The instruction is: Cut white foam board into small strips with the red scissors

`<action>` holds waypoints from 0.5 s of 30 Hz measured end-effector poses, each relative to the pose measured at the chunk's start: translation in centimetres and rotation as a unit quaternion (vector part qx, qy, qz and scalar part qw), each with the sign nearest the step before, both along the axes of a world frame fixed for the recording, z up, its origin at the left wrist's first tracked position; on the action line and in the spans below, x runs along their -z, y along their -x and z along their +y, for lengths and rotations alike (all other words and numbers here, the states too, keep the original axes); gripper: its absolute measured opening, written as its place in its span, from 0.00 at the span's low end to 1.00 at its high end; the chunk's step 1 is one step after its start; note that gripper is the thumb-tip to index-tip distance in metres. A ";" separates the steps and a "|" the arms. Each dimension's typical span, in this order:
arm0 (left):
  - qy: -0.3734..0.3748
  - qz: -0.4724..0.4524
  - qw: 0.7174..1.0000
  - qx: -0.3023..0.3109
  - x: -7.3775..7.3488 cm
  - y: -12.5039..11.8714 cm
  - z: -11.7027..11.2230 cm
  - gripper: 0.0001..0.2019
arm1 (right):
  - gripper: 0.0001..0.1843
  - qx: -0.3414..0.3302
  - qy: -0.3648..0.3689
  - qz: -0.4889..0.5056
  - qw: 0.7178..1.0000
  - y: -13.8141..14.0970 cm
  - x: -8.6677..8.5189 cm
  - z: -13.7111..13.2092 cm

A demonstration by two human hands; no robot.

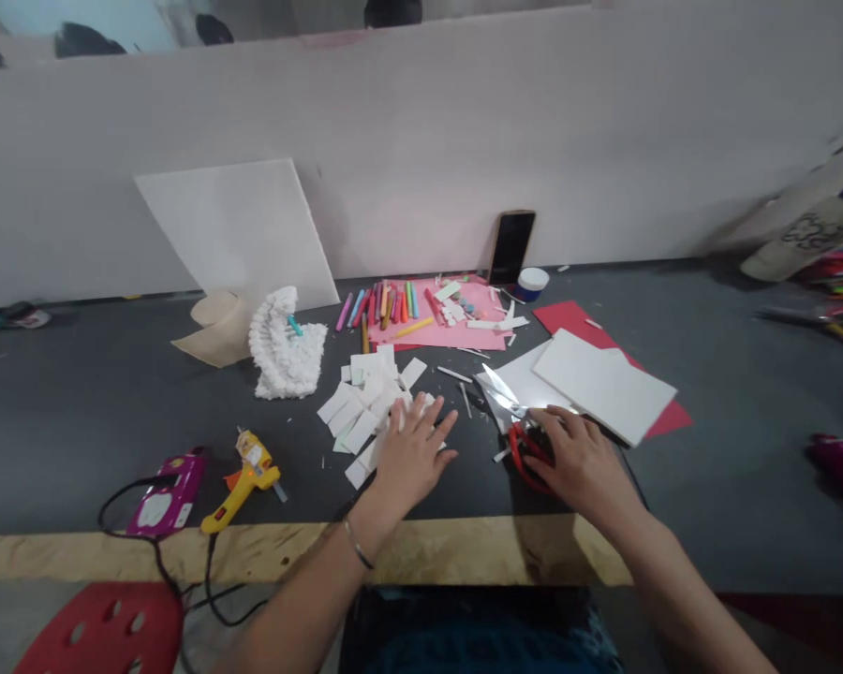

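My left hand [411, 459] lies flat with spread fingers on the near edge of a pile of small white foam rectangles [369, 402] on the dark table. My right hand [580, 463] rests over the red handles of a pair of scissors [516, 421], fingers curled around them; the blades point up-left, apart. Just beyond the scissors lie white foam sheets [600, 384] on red paper [576, 318].
A yellow glue gun [243, 482] and a purple device [165, 491] with black cables sit at left. A white layered foam model [285, 346], coloured markers [379, 304] on pink paper, a phone [511, 245] against the wall, a small jar [532, 281] and a red stool [102, 632] are around.
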State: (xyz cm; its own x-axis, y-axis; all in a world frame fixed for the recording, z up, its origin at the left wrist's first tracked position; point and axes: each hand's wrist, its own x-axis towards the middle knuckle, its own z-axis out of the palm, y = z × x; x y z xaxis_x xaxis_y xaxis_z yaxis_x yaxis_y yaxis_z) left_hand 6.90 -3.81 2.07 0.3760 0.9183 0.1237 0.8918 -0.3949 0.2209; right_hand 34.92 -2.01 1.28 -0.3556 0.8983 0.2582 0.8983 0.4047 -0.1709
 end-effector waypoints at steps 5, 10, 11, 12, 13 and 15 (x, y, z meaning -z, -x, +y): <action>-0.008 0.033 0.997 -0.073 0.0 2.2 0.3 0.21 | 0.26 0.024 0.020 0.051 0.998 0.8 0.2 -0.2; -0.045 -0.024 0.996 -0.074 -1.7 0.8 1.6 0.15 | 0.26 0.067 0.092 0.165 0.980 0.6 0.9 0.3; -0.034 -0.050 0.996 -0.065 -2.0 -0.3 2.5 0.15 | 0.26 0.083 0.115 0.203 0.969 0.0 1.0 0.4; -0.015 -0.083 0.994 -0.070 -2.2 -1.5 3.6 0.16 | 0.27 0.102 0.134 0.240 0.956 -0.7 1.1 0.4; 0.013 -0.106 0.992 -0.073 -2.4 -3.0 4.9 0.16 | 0.28 0.123 0.143 0.269 0.944 -1.7 1.1 0.6; 0.026 -0.113 0.991 -0.064 -2.4 -6.0 7.7 0.14 | 0.29 0.173 0.133 0.293 0.931 -4.2 0.8 1.4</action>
State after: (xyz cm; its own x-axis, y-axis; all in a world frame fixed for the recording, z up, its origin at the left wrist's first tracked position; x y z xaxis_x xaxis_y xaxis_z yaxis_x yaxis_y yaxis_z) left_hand 12.92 3.91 4.51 0.2242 0.9642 0.1419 0.8595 -0.2642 0.4375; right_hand 39.10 -0.61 0.49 0.0983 0.9928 0.0686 0.6886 -0.0181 -0.7250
